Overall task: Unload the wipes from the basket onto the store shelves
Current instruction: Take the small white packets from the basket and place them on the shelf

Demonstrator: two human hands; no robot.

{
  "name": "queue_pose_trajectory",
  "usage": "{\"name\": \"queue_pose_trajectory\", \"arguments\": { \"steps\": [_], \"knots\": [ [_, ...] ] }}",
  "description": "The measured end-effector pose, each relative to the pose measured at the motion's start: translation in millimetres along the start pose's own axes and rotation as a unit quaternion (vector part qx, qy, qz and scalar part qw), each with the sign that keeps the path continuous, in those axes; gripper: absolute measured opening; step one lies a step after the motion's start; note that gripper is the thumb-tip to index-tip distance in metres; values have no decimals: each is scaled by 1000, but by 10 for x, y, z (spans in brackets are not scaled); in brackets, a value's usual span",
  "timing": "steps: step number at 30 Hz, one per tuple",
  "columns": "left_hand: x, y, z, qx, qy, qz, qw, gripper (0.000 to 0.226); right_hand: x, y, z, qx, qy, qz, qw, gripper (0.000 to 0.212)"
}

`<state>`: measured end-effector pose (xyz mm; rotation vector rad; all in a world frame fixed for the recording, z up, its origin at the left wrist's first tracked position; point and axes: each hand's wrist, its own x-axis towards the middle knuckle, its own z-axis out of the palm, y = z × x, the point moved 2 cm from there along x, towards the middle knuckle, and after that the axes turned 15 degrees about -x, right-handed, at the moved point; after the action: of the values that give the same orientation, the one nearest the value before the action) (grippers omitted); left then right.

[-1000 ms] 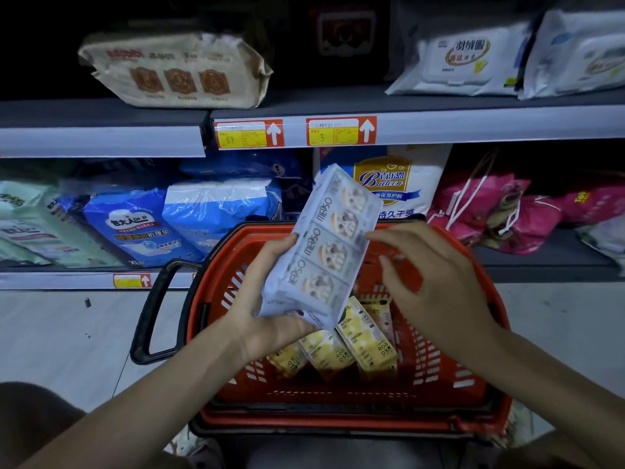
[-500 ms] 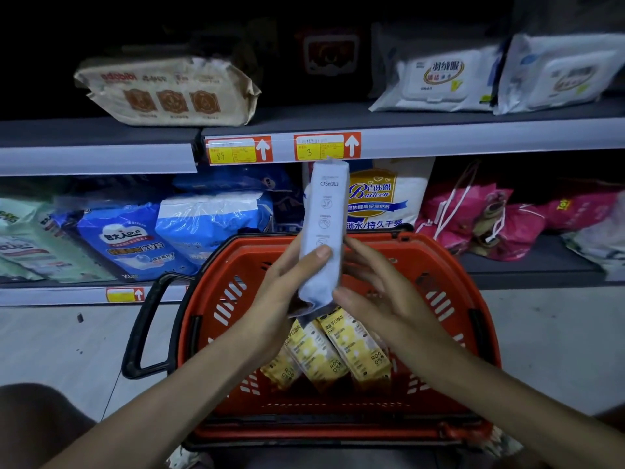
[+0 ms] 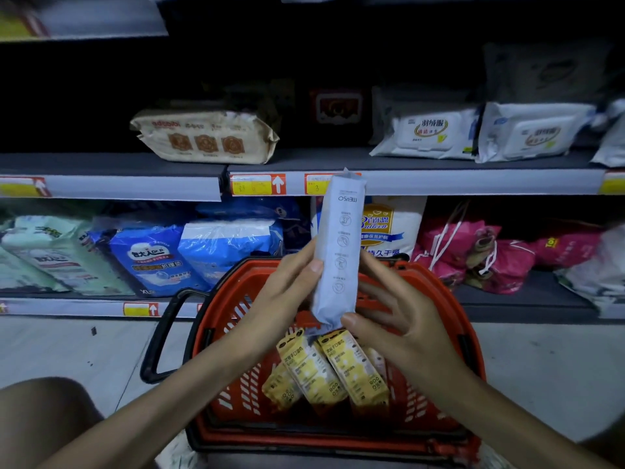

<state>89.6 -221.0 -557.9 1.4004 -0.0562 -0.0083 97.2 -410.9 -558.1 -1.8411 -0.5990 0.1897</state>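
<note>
A long pale-lilac pack of wipes (image 3: 340, 252) stands upright and edge-on above the red basket (image 3: 449, 336). My left hand (image 3: 287, 292) grips its left side, thumb on the narrow face. My right hand (image 3: 395, 319) holds its lower right end, with the thumb under the bottom corner. Inside the basket lie several yellow wipe packs (image 3: 331, 370), leaning against each other. The grey middle shelf (image 3: 338, 160) runs across just behind the top of the held pack.
A beige wipes pack (image 3: 206, 137) and two white wipes packs (image 3: 429, 133) lie on the middle shelf. Blue bags (image 3: 189, 255) and pink bags (image 3: 473, 252) fill the lower shelf. The basket's black handle (image 3: 165, 336) sticks out to the left over the tiled floor.
The pack has turned from face-on to edge-on and upright. My right hand has closed onto its lower end. The view has tilted upward, showing more of the shelves.
</note>
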Motion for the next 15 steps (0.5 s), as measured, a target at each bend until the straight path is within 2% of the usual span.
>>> {"name": "queue_pose_trajectory", "arguments": {
  "steps": [9,12,15],
  "knots": [
    [-322,683,-112,-3,32,52,998,38,72,-551,-2,51,14,-66,996,73],
    [-383,976,-200,10,9,66,998,53,138,-783,-21,48,16,-96,994,73],
    [-462,1292,-291,57,-60,77,994,74,229,-1046,-31,44,14,-130,990,72]
  ]
}}
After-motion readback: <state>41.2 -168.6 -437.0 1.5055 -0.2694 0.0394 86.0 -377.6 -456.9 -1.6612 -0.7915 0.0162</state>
